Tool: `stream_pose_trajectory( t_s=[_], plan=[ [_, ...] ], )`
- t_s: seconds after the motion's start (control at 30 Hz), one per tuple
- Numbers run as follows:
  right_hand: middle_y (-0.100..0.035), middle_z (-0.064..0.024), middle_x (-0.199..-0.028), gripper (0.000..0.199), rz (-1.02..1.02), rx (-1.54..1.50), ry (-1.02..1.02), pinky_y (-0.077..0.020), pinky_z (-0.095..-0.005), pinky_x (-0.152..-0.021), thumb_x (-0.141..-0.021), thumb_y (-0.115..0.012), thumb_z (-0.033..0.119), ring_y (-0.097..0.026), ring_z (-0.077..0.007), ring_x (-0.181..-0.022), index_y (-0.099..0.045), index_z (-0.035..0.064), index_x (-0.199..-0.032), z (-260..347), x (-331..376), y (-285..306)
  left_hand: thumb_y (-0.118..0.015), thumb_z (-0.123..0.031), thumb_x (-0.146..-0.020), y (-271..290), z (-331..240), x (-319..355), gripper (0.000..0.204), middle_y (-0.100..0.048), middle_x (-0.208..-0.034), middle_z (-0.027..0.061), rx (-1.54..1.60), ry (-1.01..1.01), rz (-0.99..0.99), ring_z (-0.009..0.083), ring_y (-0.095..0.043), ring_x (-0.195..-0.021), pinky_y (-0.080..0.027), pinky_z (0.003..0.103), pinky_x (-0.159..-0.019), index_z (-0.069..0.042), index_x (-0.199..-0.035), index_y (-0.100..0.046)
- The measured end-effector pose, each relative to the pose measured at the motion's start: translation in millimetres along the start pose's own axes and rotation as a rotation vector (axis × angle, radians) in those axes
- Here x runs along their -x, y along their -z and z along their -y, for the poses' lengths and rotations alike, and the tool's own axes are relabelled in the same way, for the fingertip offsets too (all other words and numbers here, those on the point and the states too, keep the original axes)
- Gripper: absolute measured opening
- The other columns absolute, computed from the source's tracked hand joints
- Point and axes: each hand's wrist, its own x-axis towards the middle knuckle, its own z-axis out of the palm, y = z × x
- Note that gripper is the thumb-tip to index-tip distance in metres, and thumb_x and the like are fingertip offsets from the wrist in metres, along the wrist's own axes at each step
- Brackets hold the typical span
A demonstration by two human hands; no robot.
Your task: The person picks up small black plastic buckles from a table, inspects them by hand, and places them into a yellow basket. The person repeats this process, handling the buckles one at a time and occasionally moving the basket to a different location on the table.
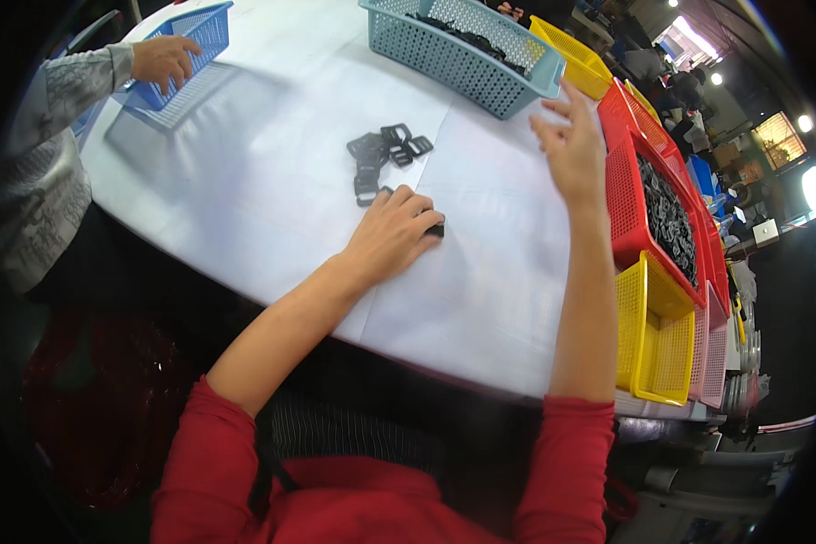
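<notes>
My left hand rests on the white table with its fingers curled over a black plastic buckle, mostly hidden beneath them. Just beyond the fingertips lies a loose pile of black plastic slide buckles, flat and slotted, some overlapping. My right hand is raised at the near right corner of a blue-grey basket, fingers apart and nothing visible in them. Inside that basket are many black pieces.
Red baskets, one full of dark pieces, line the right side. A yellow basket stands nearer, another yellow one farther back. At far left a co-worker's hand is at a blue basket.
</notes>
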Motion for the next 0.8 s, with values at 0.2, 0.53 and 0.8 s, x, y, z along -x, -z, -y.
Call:
stream_pose_trajectory(
  t_s=[0.2,0.53,0.8],
  plan=[
    [-0.065,-0.0149,-0.110,0.040,0.102,-0.253,-0.286,-0.0535,-0.0295,-0.071,-0.092,-0.061,0.011,-0.066,-0.0180,-0.085,-0.054,-0.0015,-0.130,35.3,136.9,-10.0,-0.066,-0.013,-0.091,27.9,-40.0,9.1,0.017,-0.070,-0.090,0.0093,0.874,0.548,0.066,0.0158,-0.065,-0.076,-0.049,0.029,-0.065,-0.004,-0.105,-0.065],
    [-0.062,-0.0067,-0.099,0.036,0.098,-0.653,-0.698,-0.0502,-0.0250,-0.070,-0.104,-0.046,0.022,-0.059,-0.0106,-0.078,-0.058,-0.0032,-0.127,85.3,223.5,8.0,-0.065,-0.020,-0.093,54.7,-79.9,49.0,0.028,-0.068,-0.087,0.0133,1.566,0.888,0.204,0.0139,-0.065,-0.070,-0.052,0.024,-0.061,0.005,-0.104,-0.057],
    [-0.061,-0.0058,-0.096,0.038,0.095,-0.793,-0.802,-0.0507,-0.0246,-0.068,-0.104,-0.048,0.026,-0.060,-0.0107,-0.077,-0.061,-0.0034,-0.123,90.0,224.3,-2.5,-0.066,-0.019,-0.092,57.3,-70.2,50.5,0.027,-0.068,-0.084,0.0117,1.683,0.920,0.233,0.0132,-0.064,-0.065,-0.054,0.024,-0.060,0.004,-0.102,-0.058]
  ],
)
